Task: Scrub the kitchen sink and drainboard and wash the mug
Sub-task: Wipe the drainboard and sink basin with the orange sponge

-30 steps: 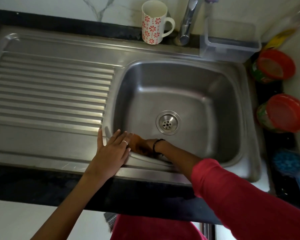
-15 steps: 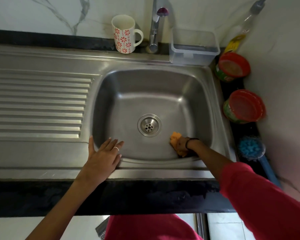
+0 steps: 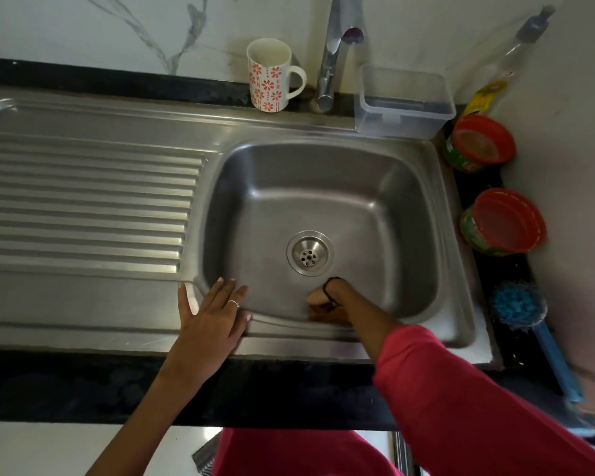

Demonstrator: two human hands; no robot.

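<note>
The steel sink basin has a round drain in its floor, and the ribbed drainboard lies to its left. A white mug with red flowers stands upright on the back ledge beside the tap. My left hand rests flat on the basin's front left rim, fingers spread. Down inside the basin, my right hand is curled against the near wall just below the drain. It grips an orange sponge, of which only a sliver shows under the fingers.
A clear plastic box sits at the basin's back right corner. Along the right wall stand a bottle, two red-lidded tubs and a blue brush. The black counter edge runs in front.
My right hand swept with the sponge along the near wall from beside my left hand to the right, then back to below the drain. The left hand stayed on the rim.
</note>
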